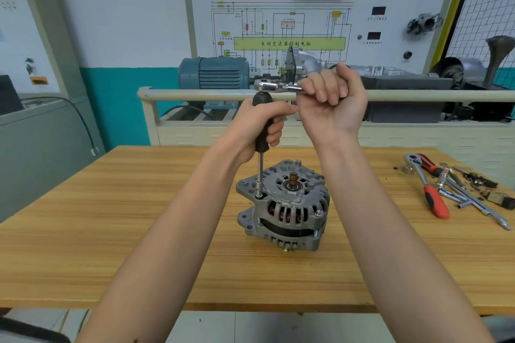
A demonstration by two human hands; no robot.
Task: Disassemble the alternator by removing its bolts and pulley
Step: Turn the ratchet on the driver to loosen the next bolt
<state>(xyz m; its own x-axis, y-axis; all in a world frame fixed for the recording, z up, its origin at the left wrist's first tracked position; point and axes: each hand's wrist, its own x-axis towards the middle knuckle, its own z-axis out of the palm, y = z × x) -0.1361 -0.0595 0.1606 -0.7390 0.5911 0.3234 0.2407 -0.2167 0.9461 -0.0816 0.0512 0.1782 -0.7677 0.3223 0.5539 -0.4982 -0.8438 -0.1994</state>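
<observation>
The scene was brightly and evenly lit, with soft, diffuse light from above. Shadows were faint: only a small dark patch lay under the alternator [282, 209] below the hands. Small highlights glinted on the chrome ratchet [278, 86] gripped by the right hand [331, 103] and on the tools [457, 189] far to its right. Focus was sharp around the hands, slightly softer behind them. Wide-angle distortion bowed the straight lines toward the edges, and the forearms looked stretched toward the bottom.
</observation>
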